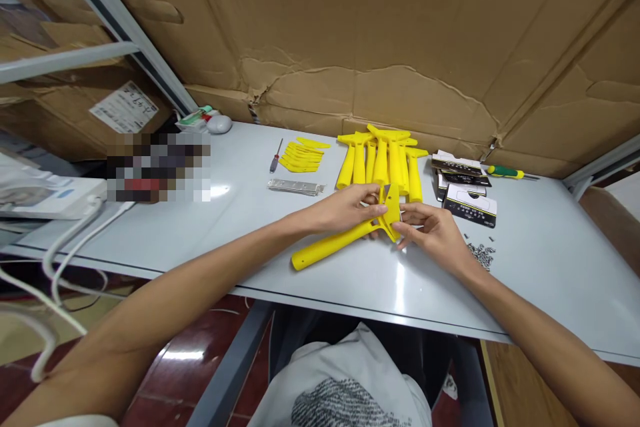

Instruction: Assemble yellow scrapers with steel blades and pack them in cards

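Observation:
A yellow plastic scraper (334, 247) is held just over the table, its long handle pointing to the lower left. My left hand (354, 209) is closed around its head, thumb across the yellow face. From the other side, my right hand (436, 229) pinches the head's right edge between thumb and fingers. A sliver of grey metal shows at the top of the head; my fingers hide part of the rest. Behind my hands lies a pile of similar yellow scraper handles (381, 163). Flat yellow plates (303, 159) and a stack of metal blades (295, 186) lie to the left.
Small screws (481, 255) are heaped right of my right hand. Black-and-white packets (470, 203) and a green-yellow screwdriver (506, 172) lie at the back right. A small screwdriver (275, 161) lies by the plates. Cardboard (375, 27) walls the back; white cables (75, 240) hang at left.

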Motion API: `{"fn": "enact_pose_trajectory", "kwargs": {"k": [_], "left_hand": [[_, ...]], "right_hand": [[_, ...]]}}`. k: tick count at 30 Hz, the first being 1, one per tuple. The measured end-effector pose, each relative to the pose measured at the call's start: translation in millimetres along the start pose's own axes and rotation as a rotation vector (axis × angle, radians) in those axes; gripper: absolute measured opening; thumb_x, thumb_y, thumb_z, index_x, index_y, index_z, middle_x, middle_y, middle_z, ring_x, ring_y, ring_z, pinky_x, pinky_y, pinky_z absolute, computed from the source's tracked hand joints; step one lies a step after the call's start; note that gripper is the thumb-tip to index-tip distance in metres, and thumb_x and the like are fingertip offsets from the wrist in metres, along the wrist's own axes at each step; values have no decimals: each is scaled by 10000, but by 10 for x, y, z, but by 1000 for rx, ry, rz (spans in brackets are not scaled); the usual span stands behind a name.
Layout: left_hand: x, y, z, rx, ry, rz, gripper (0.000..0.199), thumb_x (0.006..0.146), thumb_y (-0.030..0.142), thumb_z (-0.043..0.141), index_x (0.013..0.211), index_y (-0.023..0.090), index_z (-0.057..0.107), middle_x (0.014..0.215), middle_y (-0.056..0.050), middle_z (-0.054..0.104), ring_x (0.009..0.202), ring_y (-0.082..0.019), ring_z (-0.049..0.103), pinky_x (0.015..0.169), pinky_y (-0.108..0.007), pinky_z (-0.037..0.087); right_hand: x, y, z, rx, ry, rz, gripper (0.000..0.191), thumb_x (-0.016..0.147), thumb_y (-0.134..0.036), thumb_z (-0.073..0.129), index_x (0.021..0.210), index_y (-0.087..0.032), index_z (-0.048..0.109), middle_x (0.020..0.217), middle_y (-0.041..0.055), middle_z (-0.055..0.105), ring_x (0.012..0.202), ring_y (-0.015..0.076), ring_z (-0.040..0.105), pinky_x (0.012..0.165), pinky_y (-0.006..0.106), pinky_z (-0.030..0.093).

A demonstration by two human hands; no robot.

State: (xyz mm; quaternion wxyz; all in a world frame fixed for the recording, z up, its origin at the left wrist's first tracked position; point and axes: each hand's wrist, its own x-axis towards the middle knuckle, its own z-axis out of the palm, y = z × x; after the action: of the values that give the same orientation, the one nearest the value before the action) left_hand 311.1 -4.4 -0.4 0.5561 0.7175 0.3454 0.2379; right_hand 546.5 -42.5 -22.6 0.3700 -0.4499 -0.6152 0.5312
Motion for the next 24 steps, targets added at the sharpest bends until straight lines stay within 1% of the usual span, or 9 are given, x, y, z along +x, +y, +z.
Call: {"fn": "enact_pose_trajectory", "kwargs": {"k": [3,5,8,11,13,17,20,22,24], "left_hand": [[-48,50,79,-82,-48,-66,306,1028,389,643,1238,177,578,866,-55,749,617,-159,726,554,-257,551],[-68,88,105,-57,-14,-56,299,1028,368,638,1239,169,567,800,-29,710,599,-148,691,548,-256,541],[-70,121,100,-25,12,-23,259,1013,329,645,1204,165,582,883,-37,699,662,-132,669,589,-256,549],[-55,120,78,-21,2,11,227,988,282,652,1172,158,604,1003,-64,712,736,-131,671,654,-270,561],[-49,112,71,-19,1,19,219,978,273,655,1162,160,616,1047,-74,721,767,-138,674,680,-282,558],[-55,118,73,2,6,-3,250,963,298,675,1173,168,636,1014,-67,739,784,-160,689,695,-303,547],[-66,139,79,64,21,22,207,966,327,674,1089,161,662,953,-52,733,809,-168,689,724,-307,537],[-71,150,83,107,20,40,217,983,361,661,1059,158,677,912,-40,722,793,-158,669,715,-293,520],[-74,156,85,134,14,43,238,998,382,649,1061,156,690,863,-25,711,750,-145,646,689,-279,500]], "right_hand": [[-27,-8,35,-73,38,-28,467,834,-432,882,1236,-211,795,1058,94,836,693,206,792,686,405,711],[-42,-13,50,-97,50,-41,528,849,-438,875,1314,-215,761,1050,91,835,704,212,802,707,403,713],[-53,-17,52,-70,53,-55,523,919,-500,799,1358,-221,736,1168,110,817,732,209,812,709,392,719],[-41,-26,33,-53,66,-73,431,967,-541,729,1259,-228,780,1371,121,751,746,195,813,674,372,719],[-30,-39,18,-53,81,-79,405,947,-537,751,1198,-222,795,1379,119,745,736,195,807,636,362,715],[-24,-70,0,-50,132,-78,343,896,-503,797,1076,-212,795,1302,110,762,670,172,771,560,350,697],[-34,-89,-8,-86,142,-82,281,876,-462,813,993,-210,776,1040,79,796,656,170,740,556,341,679],[-38,-97,-14,-113,117,-89,255,879,-452,810,960,-214,768,852,50,773,657,178,719,557,330,655],[-40,-94,-18,-134,107,-103,245,887,-450,801,941,-214,764,774,36,751,647,177,698,562,322,626]]}}
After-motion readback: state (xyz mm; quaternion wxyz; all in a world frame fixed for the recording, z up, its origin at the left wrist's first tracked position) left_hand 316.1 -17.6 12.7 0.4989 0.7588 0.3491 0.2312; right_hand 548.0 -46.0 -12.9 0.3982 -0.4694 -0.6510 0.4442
